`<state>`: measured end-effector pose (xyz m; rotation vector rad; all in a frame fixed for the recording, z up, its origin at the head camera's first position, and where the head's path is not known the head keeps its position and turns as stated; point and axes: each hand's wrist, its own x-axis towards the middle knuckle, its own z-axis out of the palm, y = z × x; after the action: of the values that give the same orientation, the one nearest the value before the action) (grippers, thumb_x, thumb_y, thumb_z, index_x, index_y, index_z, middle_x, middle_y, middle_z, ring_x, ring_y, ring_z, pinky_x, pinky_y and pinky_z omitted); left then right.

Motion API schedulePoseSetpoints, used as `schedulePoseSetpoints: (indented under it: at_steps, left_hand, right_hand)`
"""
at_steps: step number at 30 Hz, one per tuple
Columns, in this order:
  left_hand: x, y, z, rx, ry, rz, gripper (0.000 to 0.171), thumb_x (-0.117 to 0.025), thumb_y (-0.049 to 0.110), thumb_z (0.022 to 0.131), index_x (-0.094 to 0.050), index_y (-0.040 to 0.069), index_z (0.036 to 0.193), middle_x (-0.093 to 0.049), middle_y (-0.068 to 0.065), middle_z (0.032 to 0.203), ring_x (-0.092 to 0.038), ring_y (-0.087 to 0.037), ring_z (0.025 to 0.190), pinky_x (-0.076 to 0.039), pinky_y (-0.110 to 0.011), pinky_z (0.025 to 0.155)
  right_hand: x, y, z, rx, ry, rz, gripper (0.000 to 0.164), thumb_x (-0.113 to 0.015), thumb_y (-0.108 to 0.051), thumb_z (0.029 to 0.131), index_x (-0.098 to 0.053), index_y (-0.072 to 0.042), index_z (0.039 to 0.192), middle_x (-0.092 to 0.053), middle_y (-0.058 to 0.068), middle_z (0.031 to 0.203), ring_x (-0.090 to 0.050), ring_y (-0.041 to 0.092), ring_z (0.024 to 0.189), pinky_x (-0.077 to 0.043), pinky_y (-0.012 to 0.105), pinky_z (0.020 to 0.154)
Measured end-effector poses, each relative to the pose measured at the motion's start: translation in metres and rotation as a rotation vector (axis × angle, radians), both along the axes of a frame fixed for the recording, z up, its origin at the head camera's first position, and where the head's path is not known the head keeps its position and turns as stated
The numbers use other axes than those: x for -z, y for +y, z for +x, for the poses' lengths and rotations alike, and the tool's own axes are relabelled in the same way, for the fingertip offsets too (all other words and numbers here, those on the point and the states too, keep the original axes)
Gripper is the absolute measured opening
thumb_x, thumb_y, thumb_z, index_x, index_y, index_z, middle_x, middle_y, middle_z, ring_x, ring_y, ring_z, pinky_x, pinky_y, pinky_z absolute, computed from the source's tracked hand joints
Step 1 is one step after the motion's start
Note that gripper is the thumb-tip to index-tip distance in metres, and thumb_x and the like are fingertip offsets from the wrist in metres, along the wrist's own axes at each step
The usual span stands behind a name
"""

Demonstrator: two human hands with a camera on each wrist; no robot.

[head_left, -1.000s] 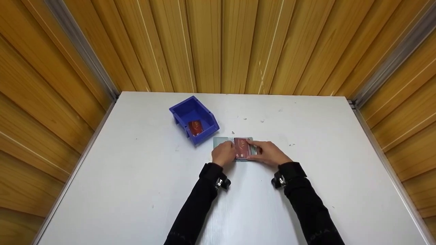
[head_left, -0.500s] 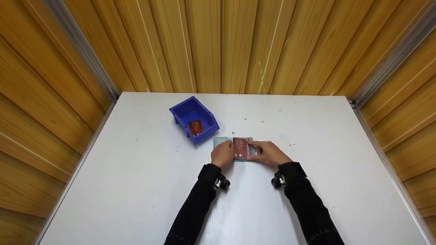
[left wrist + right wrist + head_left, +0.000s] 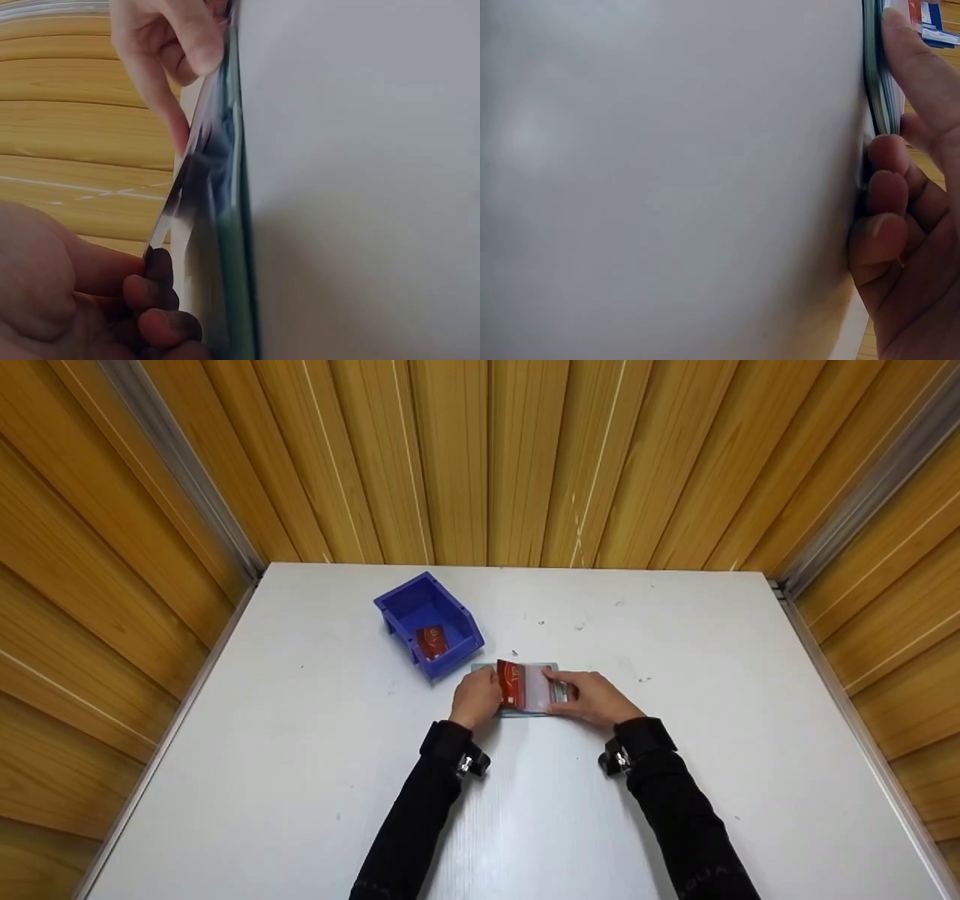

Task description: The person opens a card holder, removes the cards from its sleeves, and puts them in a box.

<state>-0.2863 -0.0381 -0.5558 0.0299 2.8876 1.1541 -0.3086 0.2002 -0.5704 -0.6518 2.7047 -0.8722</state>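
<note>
In the head view my left hand [image 3: 477, 696] pinches a red card [image 3: 511, 684] by its left edge, thumb against curled fingers. The card is partly out of a clear sleeve in an open, pale green card holder [image 3: 537, 688] on the table. My right hand [image 3: 596, 696] grips the holder's right side, its thumb near the lower edge and a finger near the upper one. The left wrist view shows the card [image 3: 169, 206] tilted up from the holder [image 3: 238, 285]. Part of the holder's left side is hidden behind my left hand.
A blue plastic bin [image 3: 409, 604] stands just behind and left of the holder, with another red card [image 3: 432, 641] lying inside. The white table [image 3: 300, 735] meets yellow wood-patterned walls [image 3: 517, 465] at the back and sides.
My left hand has moved left, drawing the red card partway out of the clear sleeve and tilting it up. My right hand has stayed on the holder; the bin has not moved.
</note>
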Motion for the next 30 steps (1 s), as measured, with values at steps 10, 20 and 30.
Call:
schedulePoseSetpoints:
  at_steps: [10, 20, 30]
  left_hand:
    - [-0.028, -0.017, 0.003, -0.062, 0.129, -0.199, 0.023, -0.051, 0.016, 0.104, -0.070, 0.004, 0.100, -0.074, -0.020, 0.100, -0.072, -0.041, 0.091, -0.055, -0.056, 0.078]
    - [-0.058, -0.040, -0.011, -0.105, 0.158, -0.161, 0.022, -0.050, 0.019, 0.106, -0.064, 0.006, 0.094, -0.071, -0.017, 0.092, -0.071, -0.038, 0.089, -0.054, -0.054, 0.075]
    - [-0.061, -0.083, -0.043, -0.340, 0.364, -0.295, 0.029, -0.050, 0.017, 0.103, -0.071, -0.003, 0.100, -0.072, -0.023, 0.099, -0.063, -0.042, 0.098, -0.049, -0.055, 0.085]
  right_hand:
    - [0.001, 0.002, 0.000, 0.003, -0.022, -0.002, 0.079, -0.082, -0.044, 0.087, -0.048, -0.023, 0.155, -0.065, 0.016, 0.125, -0.050, 0.019, 0.092, -0.040, 0.032, 0.084]
    - [0.000, 0.003, 0.000, -0.034, 0.013, -0.003, 0.075, -0.081, -0.039, 0.089, -0.050, -0.019, 0.154, -0.051, -0.001, 0.078, -0.044, 0.011, 0.072, -0.037, 0.026, 0.069]
    - [0.001, 0.001, 0.001, -0.010, -0.014, -0.013, 0.077, -0.083, -0.039, 0.087, -0.050, -0.020, 0.154, -0.048, -0.002, 0.079, -0.044, 0.013, 0.073, -0.036, 0.027, 0.068]
